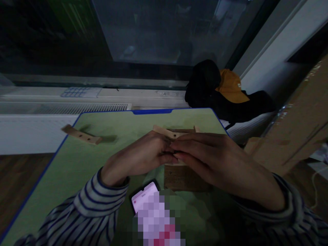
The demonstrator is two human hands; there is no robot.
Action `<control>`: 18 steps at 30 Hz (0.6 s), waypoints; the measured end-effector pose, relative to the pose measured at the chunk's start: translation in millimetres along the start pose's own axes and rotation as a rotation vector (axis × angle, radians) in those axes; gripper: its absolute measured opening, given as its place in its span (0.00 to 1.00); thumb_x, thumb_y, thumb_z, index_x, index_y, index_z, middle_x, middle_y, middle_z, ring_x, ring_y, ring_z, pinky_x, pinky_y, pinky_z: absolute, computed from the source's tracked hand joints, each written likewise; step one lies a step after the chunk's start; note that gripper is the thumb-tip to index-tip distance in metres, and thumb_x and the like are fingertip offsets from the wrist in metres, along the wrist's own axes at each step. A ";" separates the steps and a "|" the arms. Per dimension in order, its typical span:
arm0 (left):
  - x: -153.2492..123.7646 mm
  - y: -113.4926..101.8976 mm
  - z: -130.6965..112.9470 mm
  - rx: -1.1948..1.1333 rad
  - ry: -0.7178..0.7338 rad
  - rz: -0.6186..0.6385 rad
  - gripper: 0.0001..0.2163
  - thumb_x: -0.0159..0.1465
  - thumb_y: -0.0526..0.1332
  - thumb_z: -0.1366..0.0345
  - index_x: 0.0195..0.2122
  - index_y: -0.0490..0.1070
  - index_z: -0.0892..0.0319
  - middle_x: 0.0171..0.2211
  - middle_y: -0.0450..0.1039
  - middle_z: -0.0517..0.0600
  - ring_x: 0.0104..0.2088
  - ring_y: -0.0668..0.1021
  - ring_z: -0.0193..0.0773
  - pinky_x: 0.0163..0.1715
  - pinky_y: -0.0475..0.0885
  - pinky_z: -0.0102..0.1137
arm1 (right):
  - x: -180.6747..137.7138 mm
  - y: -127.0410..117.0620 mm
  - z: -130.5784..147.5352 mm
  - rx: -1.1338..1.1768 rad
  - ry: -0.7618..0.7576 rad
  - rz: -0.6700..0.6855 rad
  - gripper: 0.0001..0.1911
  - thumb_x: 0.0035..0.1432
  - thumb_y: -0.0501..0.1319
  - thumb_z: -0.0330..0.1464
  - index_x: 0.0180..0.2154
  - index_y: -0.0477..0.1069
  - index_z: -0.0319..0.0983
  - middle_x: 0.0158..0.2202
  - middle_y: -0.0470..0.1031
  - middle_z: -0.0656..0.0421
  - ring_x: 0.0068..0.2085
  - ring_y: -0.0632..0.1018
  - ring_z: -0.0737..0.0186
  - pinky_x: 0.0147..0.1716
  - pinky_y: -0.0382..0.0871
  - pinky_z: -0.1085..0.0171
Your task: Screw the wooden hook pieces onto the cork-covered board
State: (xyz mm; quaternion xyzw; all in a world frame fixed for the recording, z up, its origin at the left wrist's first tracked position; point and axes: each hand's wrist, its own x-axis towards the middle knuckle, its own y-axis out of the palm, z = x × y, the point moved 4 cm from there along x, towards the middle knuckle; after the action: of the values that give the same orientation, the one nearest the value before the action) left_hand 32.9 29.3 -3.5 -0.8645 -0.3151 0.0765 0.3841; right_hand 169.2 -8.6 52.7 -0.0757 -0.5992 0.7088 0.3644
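Note:
My left hand (139,157) and my right hand (217,160) meet over a small wooden assembly (183,177) standing on the green table (77,164). The fingers of both hands are pressed together on its top, where a pale wooden strip (166,132) with holes pokes out behind them. The dark wooden block below shows between my wrists. Both sleeves are striped. What exactly the fingertips pinch is hidden.
A loose wooden strip with holes (81,134) lies at the table's far left. A phone with a lit screen (153,212) lies near me. Black bag with an orange cap (230,87) sits behind on the right, beside a cardboard box (294,130). A window and radiator are beyond.

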 end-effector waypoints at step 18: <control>-2.1 -4.1 -2.2 0.024 -0.005 -0.053 0.11 0.63 0.60 0.61 0.46 0.73 0.56 0.44 0.77 0.48 0.47 0.76 0.37 0.49 0.67 0.31 | 0.8 3.4 -1.7 0.057 -0.008 0.026 0.17 0.64 0.54 0.29 0.55 0.63 0.39 0.55 0.70 0.57 0.54 0.72 0.65 0.51 0.67 0.64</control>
State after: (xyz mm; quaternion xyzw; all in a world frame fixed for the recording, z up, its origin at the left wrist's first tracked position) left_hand 30.1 28.8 0.7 -0.8509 -0.3378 0.0722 0.3958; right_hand 168.1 -6.8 49.4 -0.0703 -0.5791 0.7306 0.3549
